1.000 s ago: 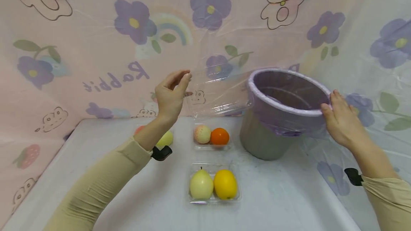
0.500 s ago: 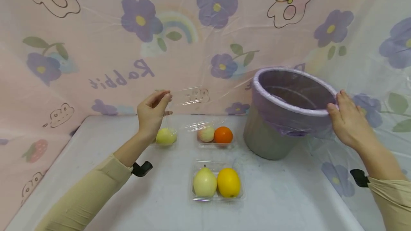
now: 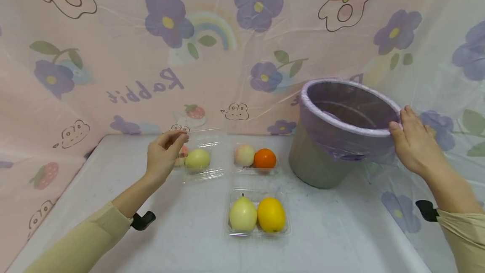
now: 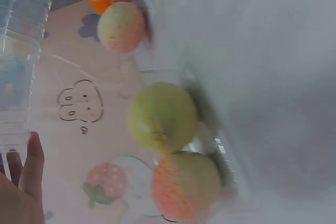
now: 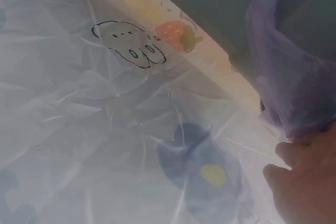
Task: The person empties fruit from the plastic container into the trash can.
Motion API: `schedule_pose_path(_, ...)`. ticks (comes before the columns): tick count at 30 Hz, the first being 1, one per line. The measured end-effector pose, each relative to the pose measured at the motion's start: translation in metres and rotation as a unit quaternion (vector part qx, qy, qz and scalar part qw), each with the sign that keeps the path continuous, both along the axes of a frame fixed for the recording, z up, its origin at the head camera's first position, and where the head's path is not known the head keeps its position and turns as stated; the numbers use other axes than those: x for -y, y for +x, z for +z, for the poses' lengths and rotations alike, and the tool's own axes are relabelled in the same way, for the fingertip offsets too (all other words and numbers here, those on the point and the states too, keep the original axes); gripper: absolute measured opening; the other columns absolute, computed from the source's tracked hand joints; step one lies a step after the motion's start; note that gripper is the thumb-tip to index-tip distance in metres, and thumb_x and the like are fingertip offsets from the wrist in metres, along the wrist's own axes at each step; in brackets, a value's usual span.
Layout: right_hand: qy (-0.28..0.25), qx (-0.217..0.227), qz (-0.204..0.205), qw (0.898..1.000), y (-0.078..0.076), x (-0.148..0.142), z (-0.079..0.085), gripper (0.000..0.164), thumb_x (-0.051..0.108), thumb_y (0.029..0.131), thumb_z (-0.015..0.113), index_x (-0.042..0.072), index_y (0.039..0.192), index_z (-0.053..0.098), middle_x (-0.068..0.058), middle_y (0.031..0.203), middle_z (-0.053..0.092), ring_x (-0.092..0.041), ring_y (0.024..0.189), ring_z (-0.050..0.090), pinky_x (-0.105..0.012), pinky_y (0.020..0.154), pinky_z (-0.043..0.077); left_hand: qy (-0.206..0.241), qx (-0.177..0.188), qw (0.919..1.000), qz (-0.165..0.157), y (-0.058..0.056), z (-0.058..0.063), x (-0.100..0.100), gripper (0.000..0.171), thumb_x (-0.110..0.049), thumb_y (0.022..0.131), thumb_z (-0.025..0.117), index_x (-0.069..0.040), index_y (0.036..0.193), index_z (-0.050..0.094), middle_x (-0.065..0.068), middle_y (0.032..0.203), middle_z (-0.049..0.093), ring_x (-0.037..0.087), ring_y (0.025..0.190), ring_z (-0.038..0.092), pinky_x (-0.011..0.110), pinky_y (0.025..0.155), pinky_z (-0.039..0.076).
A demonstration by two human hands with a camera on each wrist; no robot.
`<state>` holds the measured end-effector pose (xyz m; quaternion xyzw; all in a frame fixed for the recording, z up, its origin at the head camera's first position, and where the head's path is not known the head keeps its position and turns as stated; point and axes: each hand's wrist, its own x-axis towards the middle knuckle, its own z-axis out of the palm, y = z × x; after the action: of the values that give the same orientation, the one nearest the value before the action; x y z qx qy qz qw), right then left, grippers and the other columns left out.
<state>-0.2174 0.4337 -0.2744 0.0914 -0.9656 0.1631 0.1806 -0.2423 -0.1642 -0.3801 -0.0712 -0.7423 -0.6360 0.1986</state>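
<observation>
In the head view my left hand (image 3: 164,155) pinches the edge of a clear plastic box (image 3: 217,157), thumb against fingertips. This box overlaps the back-left fruit pack, where a yellow-green fruit (image 3: 198,159) and a peach (image 3: 183,151) lie. The left wrist view shows the held plastic box (image 4: 18,51) at its left edge, with nothing visible inside. My right hand (image 3: 414,146) rests against the right side of the rim of a grey bin (image 3: 314,159), fingers straight. A purple bag (image 3: 333,138) lines the bin and folds over its rim.
Behind the front fruit pack (image 3: 286,224), holding a green pear (image 3: 243,215) and a yellow fruit (image 3: 271,215), stands another clear pack with a peach (image 3: 244,155) and an orange (image 3: 265,158). A white cloth (image 3: 182,231) covers the table; a printed curtain (image 3: 212,79) hangs behind.
My left hand has carried the clear box left and down, away from the bin to over the back-left fruit. My right hand stays at the bin's rim.
</observation>
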Motion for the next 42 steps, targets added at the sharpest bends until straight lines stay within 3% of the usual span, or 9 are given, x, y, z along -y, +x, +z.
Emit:
schedule_pose_path(3, 0.0, 0.001, -0.001, 1.0, -0.001, 0.0, 0.0, 0.07, 0.035, 0.114, 0.018, -0.022, 0.154, 0.008, -0.042, 0.162, 0.001, -0.057, 0.153, -0.002, -0.075, 0.118, -0.008, -0.029, 0.022, 0.9994, -0.003, 0.006, -0.011, 0.01, 0.031, -0.024, 0.103, 0.069, 0.0, 0.123, 0.07, -0.006, 0.099, 0.074, 0.006, 0.077, 0.059, 0.013, 0.055, 0.044)
schedule_pose_path(7, 0.0, 0.001, -0.002, 1.0, -0.001, 0.001, 0.0, 0.07, 0.035, 0.114, 0.017, -0.022, 0.154, 0.009, -0.042, 0.162, 0.001, -0.057, 0.153, -0.001, -0.075, 0.118, -0.008, -0.026, 0.051, 0.9981, -0.026, 0.016, -0.026, 0.023, 0.036, -0.025, 0.104, 0.067, 0.003, 0.127, 0.066, 0.003, 0.108, 0.073, 0.003, 0.09, 0.065, 0.02, 0.068, 0.06)
schedule_pose_path(10, -0.002, 0.001, -0.001, 1.0, -0.001, 0.001, 0.0, 0.07, 0.035, 0.114, 0.017, -0.022, 0.154, 0.009, -0.043, 0.162, 0.002, -0.057, 0.153, -0.001, -0.075, 0.118, -0.008, -0.02, 0.073, 0.9964, -0.037, 0.023, -0.038, 0.031, 0.038, -0.025, 0.104, 0.067, 0.006, 0.127, 0.065, 0.004, 0.108, 0.072, 0.004, 0.091, 0.068, 0.031, 0.072, 0.064)
schedule_pose_path(14, -0.003, 0.0, 0.001, 1.0, 0.0, 0.001, 0.001, 0.07, 0.035, 0.114, 0.018, -0.022, 0.154, 0.008, -0.042, 0.162, 0.001, -0.057, 0.152, -0.002, -0.074, 0.118, -0.008, -0.043, 0.109, 0.9925, -0.034, 0.03, -0.054, 0.04, 0.038, -0.026, 0.104, 0.067, 0.004, 0.128, 0.066, 0.002, 0.103, 0.073, 0.007, 0.087, 0.068, 0.033, 0.072, 0.064)
schedule_pose_path(20, -0.002, 0.0, 0.0, 1.0, 0.0, 0.0, 0.002, 0.07, 0.035, 0.114, 0.018, -0.022, 0.154, 0.008, -0.042, 0.162, 0.001, -0.056, 0.153, -0.002, -0.074, 0.118, -0.008, -0.07, 0.139, 0.9872, -0.034, 0.036, -0.074, 0.051, 0.037, -0.024, 0.105, 0.065, 0.005, 0.128, 0.066, 0.021, 0.112, 0.072, 0.01, 0.096, 0.067, 0.033, 0.072, 0.064)
schedule_pose_path(22, -0.001, 0.0, 0.0, 1.0, 0.0, 0.0, 0.001, 0.07, 0.035, 0.114, 0.018, -0.022, 0.155, 0.008, -0.042, 0.162, 0.001, -0.057, 0.153, -0.002, -0.074, 0.118, -0.008, -0.075, 0.142, 0.9864, -0.036, 0.037, -0.079, 0.054, 0.036, -0.024, 0.105, 0.065, 0.004, 0.128, 0.066, 0.021, 0.112, 0.072, 0.009, 0.097, 0.067, 0.031, 0.071, 0.064)
schedule_pose_path(31, 0.004, 0.007, -0.001, 1.0, 0.001, -0.001, -0.001, 0.07, 0.034, 0.114, 0.017, -0.022, 0.154, 0.006, -0.041, 0.163, -0.002, -0.056, 0.152, -0.005, -0.072, 0.119, -0.011, -0.083, 0.175, 0.9788, -0.065, 0.037, -0.088, 0.068, 0.041, -0.026, 0.105, 0.065, 0.006, 0.13, 0.064, 0.019, 0.111, 0.072, 0.014, 0.097, 0.07, 0.032, 0.071, 0.064)
schedule_pose_path(35, 0.003, 0.006, -0.001, 1.0, 0.0, -0.002, -0.001, 0.069, 0.034, 0.114, 0.018, -0.021, 0.155, 0.006, -0.041, 0.163, -0.002, -0.056, 0.153, -0.005, -0.072, 0.119, -0.011, -0.122, 0.192, 0.9714, -0.068, 0.035, -0.092, 0.077, 0.045, -0.035, 0.105, 0.065, 0.002, 0.13, 0.066, 0.015, 0.108, 0.074, 0.014, 0.095, 0.068, 0.028, 0.065, 0.061)
schedule_pose_path(42, 0.0, 0.002, -0.002, 1.0, -0.001, -0.003, -0.002, 0.069, 0.035, 0.114, 0.019, -0.02, 0.156, 0.007, -0.04, 0.164, 0.0, -0.055, 0.153, -0.003, -0.072, 0.119, -0.01, -0.162, 0.208, 0.9602, -0.093, 0.032, -0.097, 0.095, 0.043, -0.035, 0.107, 0.06, 0.002, 0.128, 0.065, 0.014, 0.107, 0.073, 0.014, 0.088, 0.062, 0.028, 0.061, 0.055)
